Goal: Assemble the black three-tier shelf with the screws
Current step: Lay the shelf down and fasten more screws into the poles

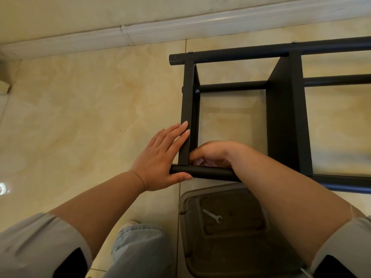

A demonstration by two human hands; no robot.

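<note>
The black shelf frame (285, 109) lies on its side on the tiled floor, its tubes running left to right. My left hand (160, 161) lies flat with straight fingers against the outer face of the end shelf panel (186, 109), its thumb under the near tube (210, 172). My right hand (212, 153) reaches inside the corner where that panel meets the near tube, fingers curled; what they hold is hidden. Silver screw heads show at the far tube (190, 51) and at the middle tube joint (197, 90).
A brown plastic stool (226, 233) stands under my right forearm with a small silver wrench (213, 216) on its seat. A white baseboard (180, 27) runs along the wall at the far side. My knee in jeans (140, 249) is at the bottom.
</note>
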